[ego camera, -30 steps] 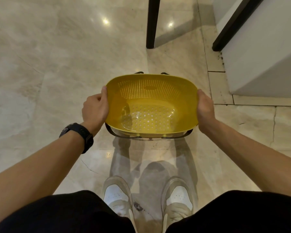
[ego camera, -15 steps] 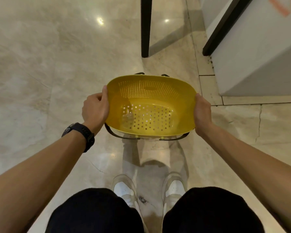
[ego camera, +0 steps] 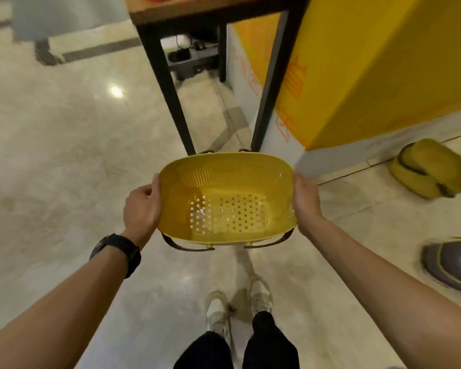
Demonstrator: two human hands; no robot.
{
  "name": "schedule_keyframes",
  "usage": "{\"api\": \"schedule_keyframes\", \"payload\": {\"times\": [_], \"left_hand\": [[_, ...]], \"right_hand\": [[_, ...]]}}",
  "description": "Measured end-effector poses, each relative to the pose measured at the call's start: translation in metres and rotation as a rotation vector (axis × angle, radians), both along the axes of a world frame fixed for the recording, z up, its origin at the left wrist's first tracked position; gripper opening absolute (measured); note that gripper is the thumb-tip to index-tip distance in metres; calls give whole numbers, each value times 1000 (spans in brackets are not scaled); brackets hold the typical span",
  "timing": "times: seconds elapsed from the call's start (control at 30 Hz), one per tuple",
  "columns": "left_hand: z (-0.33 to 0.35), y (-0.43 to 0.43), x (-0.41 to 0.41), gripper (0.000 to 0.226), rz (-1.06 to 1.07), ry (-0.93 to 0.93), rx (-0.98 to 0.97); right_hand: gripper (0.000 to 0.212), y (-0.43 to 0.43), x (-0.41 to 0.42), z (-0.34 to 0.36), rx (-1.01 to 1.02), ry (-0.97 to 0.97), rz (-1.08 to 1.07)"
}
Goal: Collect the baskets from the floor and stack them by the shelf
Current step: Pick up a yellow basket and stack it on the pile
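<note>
Orange lettering [ego camera: 293, 83] runs down the yellow-and-white panel [ego camera: 357, 75], too smeared to read. The left hand [ego camera: 141, 209] and right hand [ego camera: 305, 203] clamp the ends of a yellow perforated basket [ego camera: 224, 182], thumbs at its rim, above the floor before a black shelf leg [ego camera: 168, 83]; its bottom shows bare. On the floor at right lie what may be an overturned yellow basket [ego camera: 431, 169] and a grey basket [ego camera: 453, 265].

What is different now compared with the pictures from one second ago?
The person has risen from a crouch; a yellow basket and a grey basket have come into view at the right. Unchanged: the left hand and right hand grip the ends of the carried basket.
</note>
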State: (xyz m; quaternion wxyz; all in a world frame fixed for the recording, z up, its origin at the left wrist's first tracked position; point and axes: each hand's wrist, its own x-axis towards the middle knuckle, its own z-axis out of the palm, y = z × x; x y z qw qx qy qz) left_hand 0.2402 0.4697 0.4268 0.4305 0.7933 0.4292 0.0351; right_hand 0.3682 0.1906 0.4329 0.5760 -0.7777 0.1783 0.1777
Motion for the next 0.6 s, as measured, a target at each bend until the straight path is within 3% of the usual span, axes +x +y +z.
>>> {"api": "schedule_keyframes", "payload": {"times": [0.27,0.6], "left_hand": [[180,-20,42,56,-167,-122,-4],[270,-113,94,70,-378,-153,14]], "right_hand": [[35,-35,-3,181,-8,-128,-156],[34,-137,-33,272,54,-173,-408]]}}
